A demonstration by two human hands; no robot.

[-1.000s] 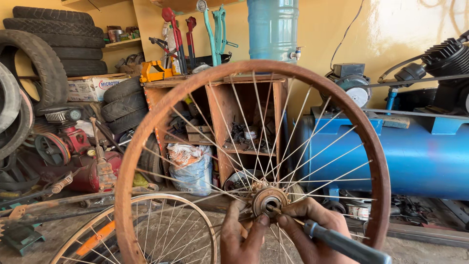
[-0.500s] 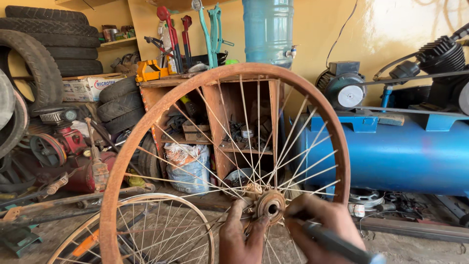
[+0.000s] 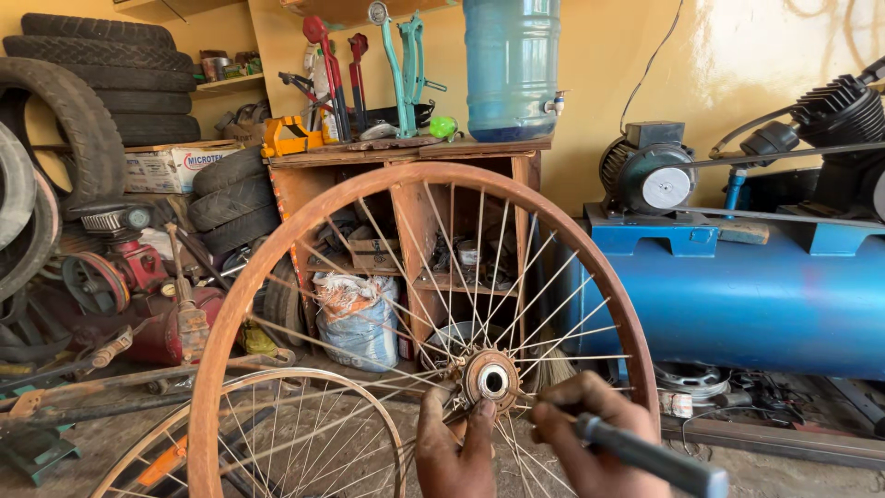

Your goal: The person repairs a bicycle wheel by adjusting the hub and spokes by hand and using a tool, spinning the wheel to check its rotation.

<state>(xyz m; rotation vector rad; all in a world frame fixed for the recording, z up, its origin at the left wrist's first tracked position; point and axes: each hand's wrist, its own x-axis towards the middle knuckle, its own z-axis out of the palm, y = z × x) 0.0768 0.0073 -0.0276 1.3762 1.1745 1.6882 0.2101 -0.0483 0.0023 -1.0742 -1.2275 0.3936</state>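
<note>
A big blue air tank (image 3: 737,304) lies on its side at the right, with a grey motor (image 3: 650,171) and a black pump (image 3: 843,115) sitting on top of it. Far on the left, black car tyres (image 3: 101,69) are piled up high by the yellow wall.

In the middle stands a wooden shelf (image 3: 406,157). A blue water bottle (image 3: 512,65) stands on top of it, and red and green tools (image 3: 355,65) lean beside the bottle. A tied plastic sack (image 3: 355,318) sits on the floor under the shelf. A small red engine (image 3: 138,277) sits near the left, below the tyres.

Right in front, the rusty bicycle wheel (image 3: 277,249) stands upright, with thin shiny spokes going to its middle. A second, smaller wheel (image 3: 267,443) lies low on the near left, just behind it.

The round hub (image 3: 490,378) is in the middle of the rusty wheel, low down and close to us. The left hand (image 3: 456,447) is closed around the spokes just under the hub, with its thumb touching the hub's edge. The right hand (image 3: 590,433) is just to the right of the hub. It is wrapped tight around a tool with a dark handle (image 3: 645,452), and the handle sticks out toward the near right. The tip of the tool is hidden behind the fingers.
</note>
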